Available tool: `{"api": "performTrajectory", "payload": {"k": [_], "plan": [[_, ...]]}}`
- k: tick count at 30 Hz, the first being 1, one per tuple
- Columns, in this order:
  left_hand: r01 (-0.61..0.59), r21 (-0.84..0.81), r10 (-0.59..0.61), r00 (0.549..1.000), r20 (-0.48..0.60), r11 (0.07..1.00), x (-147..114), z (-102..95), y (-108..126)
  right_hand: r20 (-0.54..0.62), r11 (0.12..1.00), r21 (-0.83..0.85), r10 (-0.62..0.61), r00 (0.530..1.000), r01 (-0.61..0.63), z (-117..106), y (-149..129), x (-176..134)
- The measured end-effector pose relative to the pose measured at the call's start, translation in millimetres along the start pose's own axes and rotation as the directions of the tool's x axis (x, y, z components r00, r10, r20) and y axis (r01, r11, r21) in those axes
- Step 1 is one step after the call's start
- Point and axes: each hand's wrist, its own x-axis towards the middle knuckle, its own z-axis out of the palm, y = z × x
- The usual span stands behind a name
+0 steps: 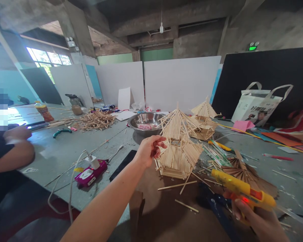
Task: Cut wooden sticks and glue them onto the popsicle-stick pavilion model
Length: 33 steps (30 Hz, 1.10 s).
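A pavilion model point(178, 154) built of thin wooden sticks, with a pointed roof above a wider tier, stands on a brown board point(156, 215). My left hand point(150, 149) is at its left side, fingers loosely bent and apart; whether they touch the sticks I cannot tell. In my right hand point(257, 215) is a yellow hot glue gun point(244, 191) with a red light glowing. Its nozzle points left, towards the model's base. Loose sticks point(187, 205) lie in front of the model. Behind it stands a second stick pavilion point(204, 117).
A steel bowl point(141, 131) sits behind my left hand. A purple power strip point(91, 174) with cables and a black phone point(122, 164) lie left. A stick pile point(97, 120) is farther back. At right are folded brown card point(242, 169) and a bag point(255, 106). Another person's arm point(13, 151) rests at far left.
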Motion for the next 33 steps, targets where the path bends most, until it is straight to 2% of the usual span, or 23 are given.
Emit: {"api": "performTrajectory", "payload": {"k": [6,10,13,14,16,18,20,23,26,29,33], "plan": [[-0.069,0.073,0.075,0.994,-0.081,0.995,-7.3,-0.3,-11.9,0.015,0.995,0.077,0.067,0.998,-0.068,-1.3,3.4,1.1],[-0.198,0.216,0.239,0.954,-0.183,0.956,-18.0,-4.1,-34.8,-0.018,0.978,0.188,0.089,0.996,-0.084,-3.1,2.5,5.7],[-0.313,0.442,0.437,0.874,-0.212,0.841,-30.0,-9.8,-59.2,-0.086,0.959,0.273,0.097,0.992,-0.07,-5.7,2.9,10.4],[-0.341,0.536,0.502,0.844,-0.186,0.772,-34.2,-11.9,-67.5,-0.09,0.949,0.306,0.104,0.991,-0.071,-6.8,3.5,11.9],[-0.388,0.686,0.581,0.811,-0.062,0.615,-41.4,-15.4,-81.6,-0.084,0.921,0.383,0.11,0.99,-0.07,-9.0,4.9,14.6],[-0.426,0.751,0.576,0.814,0.075,0.504,-45.7,-17.0,-90.8,-0.083,0.9,0.432,0.11,0.99,-0.064,-11.0,5.5,16.9],[-0.452,0.775,0.524,0.831,0.186,0.441,-46.5,-16.4,-95.0,-0.099,0.895,0.444,0.107,0.989,-0.053,-12.4,4.9,18.7],[-0.462,0.811,0.428,0.854,0.297,0.358,-43.4,-13.2,-96.8,-0.124,0.892,0.45,0.122,0.985,-0.054,-13.5,3.3,21.4],[-0.49,0.832,0.333,0.855,0.399,0.26,-39.4,-10.9,-99.4,-0.147,0.882,0.468,0.14,0.979,-0.056,-14.7,4.8,25.3],[-0.528,0.829,0.282,0.836,0.471,0.183,-36.5,-10.8,-104.2,-0.19,0.878,0.477,0.139,0.972,-0.033,-17.4,10.9,30.2],[-0.535,0.838,0.262,0.828,0.497,0.102,-34.5,-11.3,-110.5,-0.254,0.876,0.481,0.185,0.949,-0.043,-22.3,18.6,36.3]]}}
